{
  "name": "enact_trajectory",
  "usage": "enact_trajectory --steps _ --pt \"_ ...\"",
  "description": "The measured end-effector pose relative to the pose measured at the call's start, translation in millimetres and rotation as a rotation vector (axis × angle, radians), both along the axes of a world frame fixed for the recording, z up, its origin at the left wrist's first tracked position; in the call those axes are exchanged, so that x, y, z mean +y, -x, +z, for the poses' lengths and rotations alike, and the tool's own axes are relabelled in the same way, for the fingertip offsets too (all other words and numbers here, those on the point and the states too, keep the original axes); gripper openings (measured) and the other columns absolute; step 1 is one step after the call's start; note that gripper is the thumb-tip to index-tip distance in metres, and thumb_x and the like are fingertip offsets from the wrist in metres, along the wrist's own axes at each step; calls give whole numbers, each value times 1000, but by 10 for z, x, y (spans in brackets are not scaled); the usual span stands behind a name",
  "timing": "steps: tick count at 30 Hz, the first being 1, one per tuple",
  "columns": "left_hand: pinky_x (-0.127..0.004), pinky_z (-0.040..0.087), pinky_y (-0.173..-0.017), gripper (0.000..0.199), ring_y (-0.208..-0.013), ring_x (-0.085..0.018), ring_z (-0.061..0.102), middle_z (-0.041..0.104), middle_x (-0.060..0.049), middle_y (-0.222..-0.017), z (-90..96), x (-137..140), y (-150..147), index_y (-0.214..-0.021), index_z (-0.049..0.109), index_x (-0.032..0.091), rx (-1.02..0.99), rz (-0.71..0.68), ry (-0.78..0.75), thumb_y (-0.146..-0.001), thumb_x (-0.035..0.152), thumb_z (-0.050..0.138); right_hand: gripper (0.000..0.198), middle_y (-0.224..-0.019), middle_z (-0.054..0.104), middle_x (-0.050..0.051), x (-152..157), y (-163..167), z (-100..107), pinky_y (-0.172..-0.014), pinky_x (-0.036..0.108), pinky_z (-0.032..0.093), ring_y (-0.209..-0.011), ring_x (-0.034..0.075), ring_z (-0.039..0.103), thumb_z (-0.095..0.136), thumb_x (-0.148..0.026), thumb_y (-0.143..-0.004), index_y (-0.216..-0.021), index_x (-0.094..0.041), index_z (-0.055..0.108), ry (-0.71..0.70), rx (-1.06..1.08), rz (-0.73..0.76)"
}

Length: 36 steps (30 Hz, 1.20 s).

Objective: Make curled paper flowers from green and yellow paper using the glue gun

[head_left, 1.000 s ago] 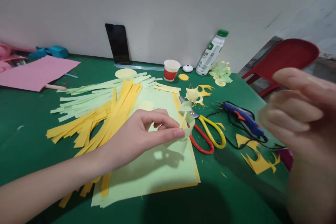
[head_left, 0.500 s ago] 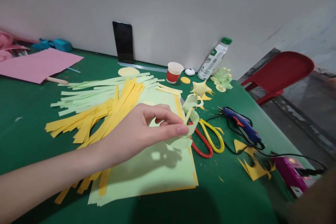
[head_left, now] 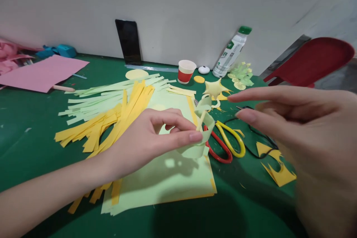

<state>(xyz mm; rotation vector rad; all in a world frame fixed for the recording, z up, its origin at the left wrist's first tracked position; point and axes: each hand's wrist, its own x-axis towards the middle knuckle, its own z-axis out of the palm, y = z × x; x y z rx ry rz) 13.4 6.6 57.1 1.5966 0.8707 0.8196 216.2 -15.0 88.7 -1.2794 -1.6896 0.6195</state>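
Indoor paper-craft spot; home or small workshop, cannot tell which. Green tabletop [head_left: 33,156] set against plain grey wall [head_left: 167,7], strewn with green paper strips [head_left: 92,108], yellow paper strips [head_left: 126,126], cut scraps [head_left: 280,174], scissors [head_left: 222,138]. Pale paper star [head_left: 214,88] points to handwork. Leaning phone [head_left: 129,42], paper cup [head_left: 186,72], leaning bottle [head_left: 231,54] suggest casual setting. Red chair [head_left: 315,63] beyond tabletop's right edge, scuffed side wall [head_left: 331,15] behind.

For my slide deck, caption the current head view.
Left hand pinches a curled pale-green paper piece above green sheets; right hand hovers, thumb and forefinger parted.
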Motion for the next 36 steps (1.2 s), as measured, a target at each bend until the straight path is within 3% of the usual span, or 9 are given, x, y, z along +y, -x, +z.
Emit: enact_trajectory --steps 3,10,19,27,32,34,36 --pt "-20 33 -54 18 -57 -6 45 57 7 -63 10 -6 -5 -60 68 24 -12 -9 5 -76 31 66 8 -43 19 -8 27 127 -18 -34 20 8 -39 2 13 69 -24 -73 -78 -28 71 -34 -44 8" --pt "-19 34 -55 17 -56 -5 44 58 8 -63 9 -7 -5 -60 67 24 -12 -27 10 -76 26 66 9 -46 22 -5 145 190 -97 -35 18 15 -41 4 20 67 -28 -71 -79 -29 72 80 14 103" --pt "-19 34 -54 15 -56 -5 45 60 7 -67 1 -1 -5 -62 68 26 7 -21 4 -77 28 65 8 -44 25 -5 143 217 -98 -35 18 14 -42 4 20 62 -23 -73 -69 -24 69 -8 -13 74" --pt "-18 35 -55 14 -58 -5 46 58 8 -66 -19 1 -7 -63 69 27 -6 -15 8 -76 28 66 12 -48 27 -5 111 175 -107 -39 20 21 -44 5 24 58 -24 -80 -68 -25 62 28 -15 116" --pt "-18 35 -56 14 -60 -5 46 58 8 -65 -17 -7 8 -63 69 28 -15 -15 2 -76 27 66 11 -53 37 -4 76 97 -51 -41 19 25 -49 5 32 58 -23 -80 -71 -25 62 101 188 149" --pt "-18 34 -55 14 -59 -5 46 57 8 -65 -16 -10 10 -63 69 28 -20 -13 3 -77 26 66 12 -59 44 -3 93 68 -26 -45 17 33 -54 6 39 57 -16 -79 -70 -23 63 121 325 151" --pt "-18 34 -55 14 -59 -5 45 58 8 -66 -16 -10 9 -63 69 29 -20 -12 7 -76 26 66 22 -71 51 -2 121 41 -6 -60 16 43 -68 6 48 50 -7 -79 -70 -22 63 90 473 177"
